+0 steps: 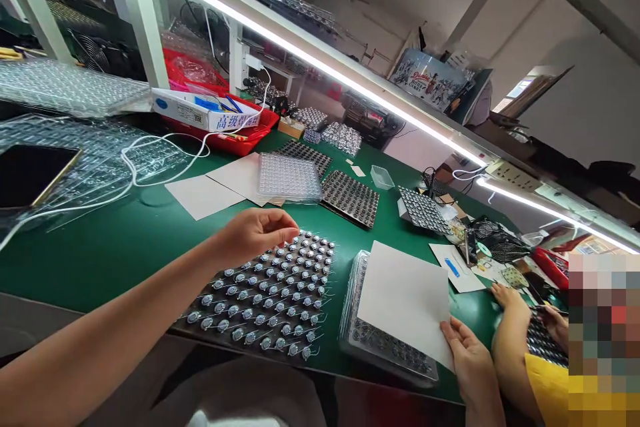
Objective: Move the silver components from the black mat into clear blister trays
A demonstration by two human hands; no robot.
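Observation:
My left hand is closed in a pinch above the far edge of a dark board set with rows of small round silver parts trailing thin wire leads. Whatever its fingertips may hold is too small to make out. With my right hand I grip the lower right corner of a white card sheet. The sheet lies tilted over a clear plastic tray of small round parts and hides much of it.
Farther back are a clear blister tray, white sheets, and a dark board of parts. A phone, a white cable and a red basket lie left. A co-worker's arm is close at right.

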